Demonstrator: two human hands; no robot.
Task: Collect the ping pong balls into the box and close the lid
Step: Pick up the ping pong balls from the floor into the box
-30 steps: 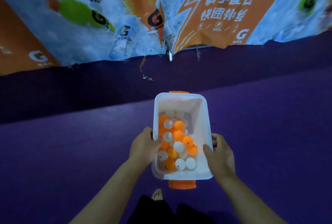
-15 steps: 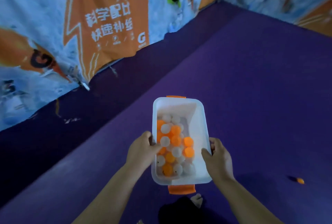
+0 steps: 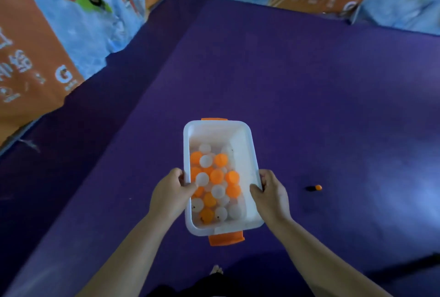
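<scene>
Both hands (image 3: pixel 172 193) gripping white box (image 3: pixel 247 151) of balls (image 3: pixel 215 183), stray orange ball (image 3: pixel 318 187) on purple floor (image 3: pixel 309 96)

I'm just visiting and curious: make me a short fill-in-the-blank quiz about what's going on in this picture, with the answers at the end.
1. The white box is held at its long sides by ____ hands: the left hand and the right hand.
2. The balls in the box are white and ____.
3. One stray ball lies on the purple floor, on the person's ____ side.
4. The box has no ____ on it.

Answers: two; orange; right; lid
</scene>
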